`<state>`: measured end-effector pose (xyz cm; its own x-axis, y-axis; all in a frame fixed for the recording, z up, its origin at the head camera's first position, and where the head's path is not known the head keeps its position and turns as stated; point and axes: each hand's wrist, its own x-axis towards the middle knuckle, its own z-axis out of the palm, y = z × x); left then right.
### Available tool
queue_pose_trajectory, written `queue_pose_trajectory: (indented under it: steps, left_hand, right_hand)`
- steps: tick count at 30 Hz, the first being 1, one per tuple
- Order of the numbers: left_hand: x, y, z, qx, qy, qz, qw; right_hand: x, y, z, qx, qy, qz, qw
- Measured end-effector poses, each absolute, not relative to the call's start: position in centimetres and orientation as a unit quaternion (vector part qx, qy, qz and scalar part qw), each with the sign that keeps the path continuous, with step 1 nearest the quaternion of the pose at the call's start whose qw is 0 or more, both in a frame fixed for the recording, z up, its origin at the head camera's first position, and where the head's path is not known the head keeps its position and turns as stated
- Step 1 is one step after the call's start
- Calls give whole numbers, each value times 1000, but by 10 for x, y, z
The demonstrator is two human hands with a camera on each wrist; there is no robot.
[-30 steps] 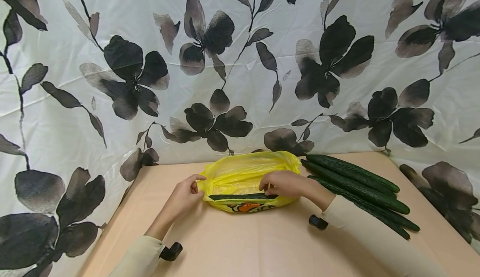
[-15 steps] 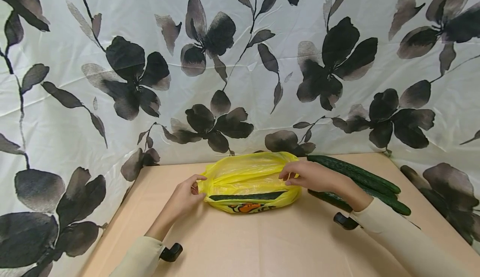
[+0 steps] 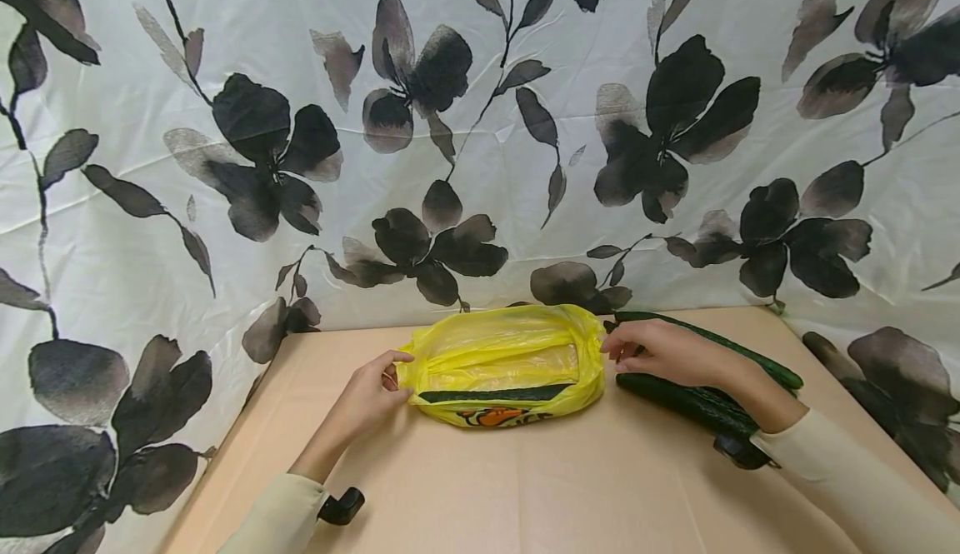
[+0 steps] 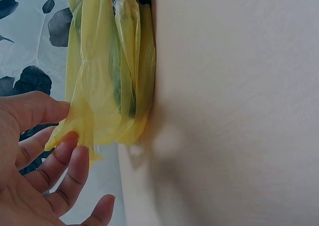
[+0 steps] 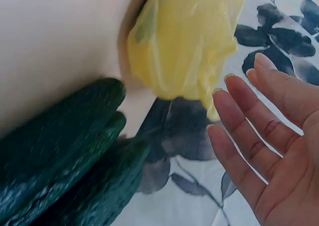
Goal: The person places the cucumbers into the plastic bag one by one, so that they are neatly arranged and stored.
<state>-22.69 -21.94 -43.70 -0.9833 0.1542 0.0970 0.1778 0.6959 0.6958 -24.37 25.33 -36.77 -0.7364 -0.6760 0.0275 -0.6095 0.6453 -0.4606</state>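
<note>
A yellow plastic bag (image 3: 510,337) lies on its side at the table's far edge, its mouth facing me. One dark green cucumber (image 3: 495,393) shows inside, along the lower lip of the opening. My left hand (image 3: 371,391) pinches the bag's left end between thumb and fingers, plain in the left wrist view. To the right of the bag, my right hand (image 3: 660,352) hovers with relaxed fingers and holds nothing. Beneath that hand and forearm lie several loose cucumbers (image 5: 55,131), partly hidden by the arm in the head view.
The table (image 3: 480,496) has a peach-coloured cover. Behind it hangs a white cloth (image 3: 465,121) printed with dark flowers. A small black camera (image 3: 343,506) sits at my left wrist, and the right wrist carries another.
My right hand has let go of the cucumber in the bag, come out of the opening and moved right, over the loose cucumbers. The left hand keeps its place on the bag.
</note>
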Motion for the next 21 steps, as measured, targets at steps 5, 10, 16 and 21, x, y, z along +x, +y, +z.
queue_pose_trajectory:
  steps: [5, 10, 16, 21]
  left_hand:
    - [-226, -220, -438, -95, -920, -380, 19]
    - [-225, -223, -438, -93, -921, -377, 19]
    - [-224, -223, -437, -93, -921, -378, 14]
    - [-224, -223, -436, -86, -920, -381, 7]
  right_hand:
    - [-242, 270, -368, -330, 909, -241, 86]
    - [-242, 281, -369, -303, 918, -241, 82]
    - [-243, 296, -367, -289, 923, -243, 79]
    - [-245, 308, -363, -278, 927, -241, 70]
